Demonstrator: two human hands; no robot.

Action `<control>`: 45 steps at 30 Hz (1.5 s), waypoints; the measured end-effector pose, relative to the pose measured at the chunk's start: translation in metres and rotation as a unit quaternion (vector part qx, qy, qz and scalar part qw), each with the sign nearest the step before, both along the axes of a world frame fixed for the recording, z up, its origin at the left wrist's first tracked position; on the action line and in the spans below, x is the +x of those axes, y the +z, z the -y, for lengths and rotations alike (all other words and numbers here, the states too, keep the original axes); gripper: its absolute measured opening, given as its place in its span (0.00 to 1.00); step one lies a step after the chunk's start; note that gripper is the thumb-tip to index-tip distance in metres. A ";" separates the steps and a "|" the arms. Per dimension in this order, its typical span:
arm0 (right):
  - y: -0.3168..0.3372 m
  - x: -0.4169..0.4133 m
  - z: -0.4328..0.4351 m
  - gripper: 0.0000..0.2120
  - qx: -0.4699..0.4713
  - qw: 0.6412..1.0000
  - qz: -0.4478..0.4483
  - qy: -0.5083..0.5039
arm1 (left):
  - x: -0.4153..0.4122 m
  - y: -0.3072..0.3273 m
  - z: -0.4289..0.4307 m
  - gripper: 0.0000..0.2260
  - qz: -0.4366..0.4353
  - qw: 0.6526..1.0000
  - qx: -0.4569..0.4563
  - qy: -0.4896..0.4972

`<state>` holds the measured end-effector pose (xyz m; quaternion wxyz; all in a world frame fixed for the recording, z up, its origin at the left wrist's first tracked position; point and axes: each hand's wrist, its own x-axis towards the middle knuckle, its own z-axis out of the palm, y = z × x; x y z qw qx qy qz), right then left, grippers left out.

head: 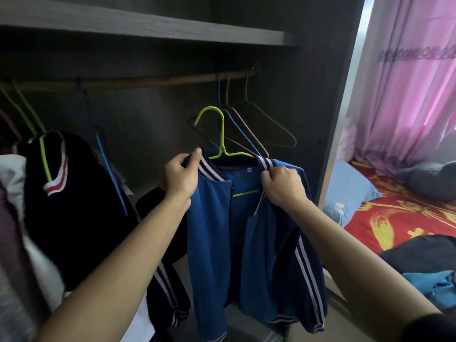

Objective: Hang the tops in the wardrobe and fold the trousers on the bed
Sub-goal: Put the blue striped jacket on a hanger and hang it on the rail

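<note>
A blue jacket (212, 233) with navy sleeves and white stripes hangs open on a lime-green hanger (217, 129), held up in front of the wardrobe, below the wooden rail (153, 81). My left hand (181, 176) grips the jacket's left collar and shoulder. My right hand (283, 186) pinches the right collar edge. The hanger's hook is free of the rail. A dark top (74, 193) with a red-and-white collar hangs on another green hanger at the left.
Several empty wire hangers (249, 119) dangle from the rail's right end. More clothes hang at the far left. A bed (399, 213) with a red patterned sheet, a blue pillow (345, 191) and dark and blue garments (429, 267) lies at the right, beside pink curtains.
</note>
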<state>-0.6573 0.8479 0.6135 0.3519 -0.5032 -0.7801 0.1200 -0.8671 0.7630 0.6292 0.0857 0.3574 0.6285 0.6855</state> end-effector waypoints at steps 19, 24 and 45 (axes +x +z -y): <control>0.043 -0.011 0.000 0.23 -0.119 0.967 -0.017 0.225 | -0.016 0.005 0.001 0.17 0.043 0.999 0.012 -0.026; 0.046 0.011 -0.019 0.23 0.299 0.933 0.119 0.162 | -0.023 0.020 0.002 0.14 0.066 0.997 0.002 -0.035; 0.108 -0.062 -0.039 0.20 0.244 0.963 0.022 0.108 | -0.094 0.127 0.010 0.21 -0.532 0.744 -0.281 0.290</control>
